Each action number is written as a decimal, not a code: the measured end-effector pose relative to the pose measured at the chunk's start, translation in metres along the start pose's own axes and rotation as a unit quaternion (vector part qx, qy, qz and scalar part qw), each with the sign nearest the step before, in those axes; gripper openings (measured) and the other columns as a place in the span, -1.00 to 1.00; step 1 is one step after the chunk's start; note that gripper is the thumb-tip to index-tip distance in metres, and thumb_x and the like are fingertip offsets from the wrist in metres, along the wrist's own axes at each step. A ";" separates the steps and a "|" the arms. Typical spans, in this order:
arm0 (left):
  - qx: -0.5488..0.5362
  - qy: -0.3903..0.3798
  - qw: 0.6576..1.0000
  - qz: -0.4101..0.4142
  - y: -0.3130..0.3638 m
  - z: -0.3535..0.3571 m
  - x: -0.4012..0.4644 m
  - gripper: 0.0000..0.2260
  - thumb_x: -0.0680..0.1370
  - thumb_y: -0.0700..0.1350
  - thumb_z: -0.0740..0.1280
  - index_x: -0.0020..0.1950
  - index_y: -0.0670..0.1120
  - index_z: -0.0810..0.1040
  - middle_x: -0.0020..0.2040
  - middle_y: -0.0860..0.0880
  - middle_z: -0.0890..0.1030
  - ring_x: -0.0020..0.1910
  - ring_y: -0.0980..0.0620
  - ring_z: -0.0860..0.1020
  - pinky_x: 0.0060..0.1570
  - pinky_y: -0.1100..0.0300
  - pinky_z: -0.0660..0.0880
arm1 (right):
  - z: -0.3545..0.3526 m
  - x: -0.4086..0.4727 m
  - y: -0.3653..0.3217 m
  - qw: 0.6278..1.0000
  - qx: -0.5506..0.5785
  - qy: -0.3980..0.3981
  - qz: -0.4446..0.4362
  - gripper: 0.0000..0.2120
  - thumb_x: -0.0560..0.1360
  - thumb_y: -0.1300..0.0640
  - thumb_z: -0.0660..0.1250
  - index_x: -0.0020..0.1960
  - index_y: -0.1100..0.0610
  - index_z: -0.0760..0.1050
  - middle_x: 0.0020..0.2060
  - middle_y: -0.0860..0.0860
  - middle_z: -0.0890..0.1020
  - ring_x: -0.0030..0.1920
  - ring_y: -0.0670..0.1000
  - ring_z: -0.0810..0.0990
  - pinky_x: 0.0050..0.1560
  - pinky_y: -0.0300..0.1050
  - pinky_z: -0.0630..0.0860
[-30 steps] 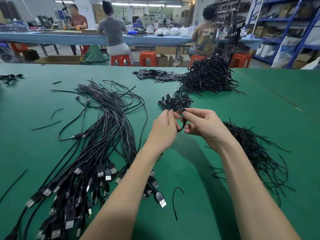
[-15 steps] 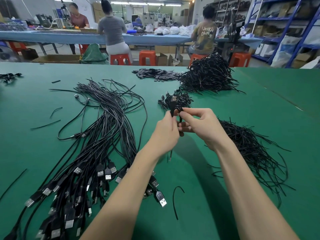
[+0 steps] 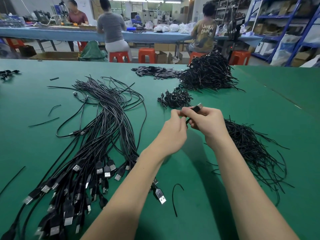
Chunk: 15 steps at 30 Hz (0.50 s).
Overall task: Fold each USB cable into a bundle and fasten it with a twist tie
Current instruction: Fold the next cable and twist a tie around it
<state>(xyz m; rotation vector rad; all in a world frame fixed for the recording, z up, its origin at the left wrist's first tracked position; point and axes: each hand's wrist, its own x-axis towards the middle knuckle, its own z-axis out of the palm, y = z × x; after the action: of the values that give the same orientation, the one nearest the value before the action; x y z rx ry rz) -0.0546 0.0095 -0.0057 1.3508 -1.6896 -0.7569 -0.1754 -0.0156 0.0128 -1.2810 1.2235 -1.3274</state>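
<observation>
My right hand (image 3: 207, 123) grips a folded black USB cable bundle (image 3: 196, 109), its plug end sticking out above my fingers. My left hand (image 3: 174, 129) is close against it, fingertips pinching at the bundle's left side; what they pinch is mostly hidden. A long sheaf of loose USB cables (image 3: 97, 135) lies to the left on the green table (image 3: 259, 104), plugs toward me. A small heap of tied bundles (image 3: 174, 99) sits just beyond my hands. Loose black twist ties (image 3: 251, 148) are piled to the right.
A large heap of black cables (image 3: 207, 73) and flat black pieces (image 3: 155, 71) lie at the far side. Single stray ties (image 3: 174, 198) lie near me and at the left. Beyond the table, three people sit on red stools at a blue bench.
The bundle has turned in my hands: its plug now points up to the right above my right fingers. Both hands stayed above the same spot, still close together.
</observation>
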 end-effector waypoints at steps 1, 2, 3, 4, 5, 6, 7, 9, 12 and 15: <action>-0.027 0.006 1.000 -0.005 0.000 0.002 0.001 -0.92 0.70 -0.08 0.06 0.13 -0.06 0.28 -0.20 -0.05 0.54 -0.36 0.07 0.43 -0.35 0.16 0.31 | -0.003 0.002 0.001 1.000 0.008 0.003 0.009 -0.92 0.45 0.18 0.56 -0.19 0.15 0.70 -0.41 0.02 0.62 -0.48 -0.10 0.48 -0.38 -0.27 0.49; -0.050 0.011 0.999 -0.012 -0.002 0.004 0.001 -0.94 0.70 -0.07 0.06 0.07 -0.03 0.26 -0.22 -0.06 0.53 -0.37 0.05 0.42 -0.34 0.13 0.31 | -0.005 0.002 0.001 1.000 0.011 -0.004 0.016 -0.91 0.46 0.18 0.56 -0.18 0.16 0.69 -0.42 0.00 0.61 -0.49 -0.11 0.49 -0.39 -0.29 0.50; -0.072 0.017 0.997 -0.023 -0.004 0.005 0.002 -0.92 0.69 -0.07 0.06 0.01 0.00 0.24 -0.22 -0.06 0.52 -0.36 0.03 0.41 -0.31 0.11 0.32 | -0.007 0.003 0.001 0.999 0.015 -0.019 0.023 -0.91 0.46 0.16 0.55 -0.16 0.16 0.69 -0.40 0.00 0.62 -0.49 -0.10 0.52 -0.38 -0.29 0.51; -0.095 0.022 0.995 -0.037 -0.007 0.007 0.003 -0.88 0.69 -0.07 0.06 -0.04 0.02 0.22 -0.20 -0.06 0.52 -0.33 0.02 0.41 -0.27 0.10 0.34 | -0.010 0.004 0.000 0.998 0.021 -0.039 0.036 -0.90 0.48 0.13 0.54 -0.11 0.15 0.68 -0.35 0.01 0.65 -0.47 -0.09 0.57 -0.37 -0.29 0.53; -0.119 0.028 0.991 -0.054 -0.009 0.006 0.004 -0.86 0.69 -0.06 0.06 -0.07 0.04 0.22 -0.18 -0.05 0.51 -0.30 0.03 0.42 -0.24 0.10 0.36 | -0.014 0.004 -0.002 0.997 0.015 -0.054 0.051 -0.87 0.49 0.07 0.53 -0.06 0.13 0.67 -0.26 0.02 0.69 -0.45 -0.07 0.61 -0.38 -0.28 0.55; -0.143 0.038 0.987 -0.070 -0.012 0.004 0.004 -0.85 0.69 -0.07 0.06 -0.07 0.05 0.22 -0.17 -0.03 0.51 -0.29 0.06 0.43 -0.24 0.12 0.37 | -0.020 0.005 -0.004 0.996 -0.017 -0.061 0.062 -0.83 0.51 0.00 0.50 -0.02 0.10 0.66 -0.17 0.02 0.71 -0.42 -0.07 0.64 -0.40 -0.28 0.54; -0.164 0.049 0.982 -0.084 -0.014 0.000 0.005 -0.85 0.70 -0.07 0.07 -0.07 0.05 0.23 -0.17 -0.01 0.51 -0.30 0.10 0.44 -0.26 0.16 0.37 | -0.028 0.006 -0.006 0.993 -0.081 -0.062 0.062 -0.80 0.52 -0.06 0.48 -0.01 0.07 0.66 -0.13 0.00 0.72 -0.41 -0.09 0.65 -0.42 -0.29 0.52; -0.207 0.067 0.970 -0.105 -0.019 -0.007 0.008 -0.85 0.70 -0.09 0.06 -0.07 0.03 0.23 -0.18 0.00 0.49 -0.36 0.15 0.41 -0.37 0.27 0.33 | -0.045 0.009 -0.006 0.965 -0.251 -0.057 0.041 -0.78 0.52 -0.12 0.45 -0.07 0.03 0.68 -0.19 -0.06 0.72 -0.45 -0.16 0.60 -0.44 -0.30 0.46; -0.237 0.072 0.962 -0.115 -0.023 -0.011 0.010 -0.86 0.70 -0.11 0.07 -0.07 0.01 0.23 -0.20 -0.01 0.47 -0.42 0.17 0.38 -0.46 0.33 0.29 | -0.059 0.008 -0.006 0.897 -0.428 -0.099 0.049 -0.86 0.48 -0.09 0.48 -0.14 -0.03 0.68 -0.26 -0.12 0.70 -0.38 -0.19 0.59 -0.33 -0.26 0.41; -0.262 0.072 0.956 -0.113 -0.021 -0.007 0.010 -0.85 0.70 -0.15 0.07 -0.07 -0.02 0.23 -0.23 -0.02 0.46 -0.49 0.20 0.36 -0.52 0.36 0.27 | -0.061 0.006 -0.006 0.867 -0.483 -0.102 0.072 -0.92 0.47 -0.05 0.49 -0.12 -0.06 0.68 -0.15 -0.11 0.70 -0.12 -0.11 0.61 -0.15 -0.21 0.50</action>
<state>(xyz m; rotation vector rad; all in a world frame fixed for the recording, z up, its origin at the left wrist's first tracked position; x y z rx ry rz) -0.0396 -0.0050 -0.0185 1.1915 -1.1194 -1.1171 -0.2367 -0.0165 0.0210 -1.8836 1.8704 -0.3897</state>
